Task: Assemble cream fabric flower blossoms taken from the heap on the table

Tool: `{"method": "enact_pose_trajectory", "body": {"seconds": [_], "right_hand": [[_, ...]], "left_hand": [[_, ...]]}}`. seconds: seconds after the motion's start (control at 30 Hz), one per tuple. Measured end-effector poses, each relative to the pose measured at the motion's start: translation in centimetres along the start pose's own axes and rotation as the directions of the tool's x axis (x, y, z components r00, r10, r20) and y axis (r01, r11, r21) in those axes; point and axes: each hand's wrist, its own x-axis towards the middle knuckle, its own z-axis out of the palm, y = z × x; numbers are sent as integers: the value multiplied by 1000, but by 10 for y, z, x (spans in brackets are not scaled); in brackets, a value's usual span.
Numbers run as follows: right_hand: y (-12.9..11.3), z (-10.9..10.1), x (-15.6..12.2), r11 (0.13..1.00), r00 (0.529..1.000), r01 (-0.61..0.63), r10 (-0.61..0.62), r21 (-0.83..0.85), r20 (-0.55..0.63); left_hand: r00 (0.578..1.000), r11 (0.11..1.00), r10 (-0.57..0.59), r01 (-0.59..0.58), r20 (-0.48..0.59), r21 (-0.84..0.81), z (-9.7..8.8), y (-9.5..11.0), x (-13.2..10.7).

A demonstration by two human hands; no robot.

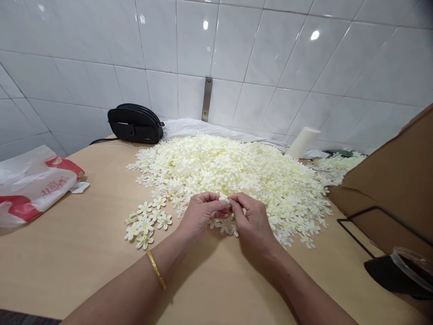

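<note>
A large heap of pale yellow-white artificial flowers [216, 158] spreads over the wooden table [111, 280]. At its front edge my left hand [205, 210] and my right hand [251, 216] meet, fingertips nearly touching. Between them they pinch a small white artificial flower [223, 197]; its lower part is hidden by my fingers. A gold bangle [156, 269] circles my left wrist. To the left of my left hand lies a small separate group of the same flowers [145, 225], some of them overlapping.
A black zip bag [135, 124] stands at the back left, and a white and red plastic bag [37, 185] lies at the left. A white roll [302, 142] leans behind the heap. Cardboard [392, 180], a black wire frame [358, 219] and a cup [399, 271] are at the right.
</note>
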Motion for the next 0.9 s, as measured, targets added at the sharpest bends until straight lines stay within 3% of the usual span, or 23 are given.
{"method": "enact_pose_trajectory", "body": {"seconds": [0.27, 0.57, 0.77, 0.9], "right_hand": [[-1, 1, -1, 994, 998, -56, 54, 91, 20], [-6, -1, 3, 903, 980, -198, 172, 380, 102], [-7, -11, 7, 904, 973, -175, 220, 389, -75], [-2, -26, 20, 958, 966, -104, 161, 266, -203]], "left_hand": [[1000, 999, 18, -17, -22, 28, 0, 1, 0], [1000, 1000, 24, -24, -14, 4, 1, 2, -2], [998, 997, 18, -23, -58, -77, -1, 4, 0], [996, 994, 28, -36, -81, -99, -4, 5, 3]]}}
